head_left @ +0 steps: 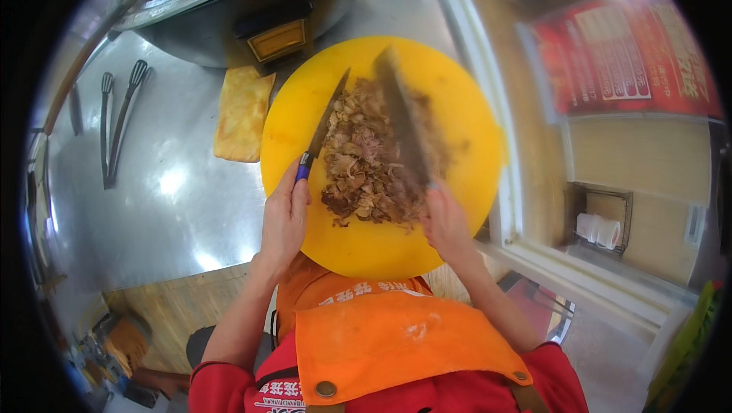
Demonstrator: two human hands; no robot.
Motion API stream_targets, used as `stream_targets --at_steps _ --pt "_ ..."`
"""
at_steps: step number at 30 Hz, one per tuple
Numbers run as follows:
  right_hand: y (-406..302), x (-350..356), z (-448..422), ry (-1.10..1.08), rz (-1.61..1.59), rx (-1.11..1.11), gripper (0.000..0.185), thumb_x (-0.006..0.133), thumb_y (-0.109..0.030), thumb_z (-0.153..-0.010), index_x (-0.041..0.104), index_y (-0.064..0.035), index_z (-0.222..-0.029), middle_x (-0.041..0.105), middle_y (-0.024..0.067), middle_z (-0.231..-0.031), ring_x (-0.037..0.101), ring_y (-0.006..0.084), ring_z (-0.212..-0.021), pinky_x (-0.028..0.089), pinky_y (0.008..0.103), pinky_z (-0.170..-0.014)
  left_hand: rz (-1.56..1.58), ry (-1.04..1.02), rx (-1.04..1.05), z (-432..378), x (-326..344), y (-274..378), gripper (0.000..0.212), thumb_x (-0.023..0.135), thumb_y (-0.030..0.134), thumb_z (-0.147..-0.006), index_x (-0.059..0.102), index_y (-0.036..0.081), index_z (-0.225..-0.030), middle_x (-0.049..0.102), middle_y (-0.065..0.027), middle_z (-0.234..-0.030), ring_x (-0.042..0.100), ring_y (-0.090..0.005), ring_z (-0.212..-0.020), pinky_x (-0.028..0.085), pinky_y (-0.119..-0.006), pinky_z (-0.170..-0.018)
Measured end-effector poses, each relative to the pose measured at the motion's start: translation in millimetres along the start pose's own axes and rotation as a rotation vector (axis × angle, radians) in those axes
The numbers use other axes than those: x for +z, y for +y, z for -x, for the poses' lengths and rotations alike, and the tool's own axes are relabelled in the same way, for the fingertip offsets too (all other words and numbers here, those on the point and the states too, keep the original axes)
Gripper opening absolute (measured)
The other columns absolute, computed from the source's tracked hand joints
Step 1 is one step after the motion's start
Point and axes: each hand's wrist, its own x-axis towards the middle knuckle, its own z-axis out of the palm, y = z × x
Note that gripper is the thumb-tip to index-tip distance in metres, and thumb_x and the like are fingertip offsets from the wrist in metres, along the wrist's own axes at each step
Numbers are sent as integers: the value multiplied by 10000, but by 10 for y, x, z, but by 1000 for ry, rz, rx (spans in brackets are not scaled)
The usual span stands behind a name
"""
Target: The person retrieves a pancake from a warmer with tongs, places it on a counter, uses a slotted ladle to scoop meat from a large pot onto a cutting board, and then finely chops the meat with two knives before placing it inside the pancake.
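A round yellow cutting board (366, 253) lies before me with a pile of chopped cooked meat (363, 167) at its middle. My left hand (289, 207) grips the blue handle of a narrow knife (330, 118), whose dark blade lies along the left edge of the pile, tip pointing away from me. In my right hand (446, 218) is a broad-bladed knife (403, 121), blurred, its blade over the right part of the meat. Left of the board, a flat golden-brown flatbread (243, 115) rests on the steel counter.
The steel counter (171, 230) holds metal tongs (117, 127) at the left. A large dark rounded vessel (194, 41) stands beyond the bread. A white frame (503, 184) runs close along the board's right side, with a red printed sign (623, 64) beyond it.
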Motion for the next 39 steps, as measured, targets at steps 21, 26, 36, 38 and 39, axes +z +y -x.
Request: stream_targets --at_steps 21,26,36,38,39 --pt "-68 -264 115 73 -213 276 331 356 -250 -929 420 -44 -1180 366 -13 -541 311 46 -408 261 185 -367 -238 -266 252 345 -102 321 351 459 59 -848 426 14 -1194 541 -228 -1010 539 -385 -885 451 -380 -731" --pt "-4 -238 258 32 -15 69 337 349 -258 -930 424 -53 -1186 371 -14 -540 308 42 -396 259 184 -356 -119 -147 141 562 -254 228 359 423 70 -878 408 -7 -1228 550 -160 -861 544 -232 -713 435 -283 -653" --pt "110 -72 209 -89 105 -21 345 368 -261 -926 441 -26 -1168 387 -10 -553 351 61 -446 300 195 -411 143 107 -55 811 -102 -191 368 374 114 -917 384 -5 -1265 442 -3 -688 397 -72 -603 357 -204 -545" --pt "110 -58 81 -109 140 -19 332 352 -258 -926 428 -43 -1168 368 -9 -528 313 58 -403 266 188 -360 203 110 -130 798 -26 -234 380 375 133 -922 372 6 -1280 431 13 -676 388 -52 -591 342 -193 -523" --pt "-46 -84 70 -132 123 61 333 354 -258 -926 432 -40 -1166 372 -10 -529 318 58 -407 275 190 -365 204 113 -131 802 -1 -251 380 375 133 -922 372 6 -1280 431 13 -676 388 -52 -591 342 -193 -523"
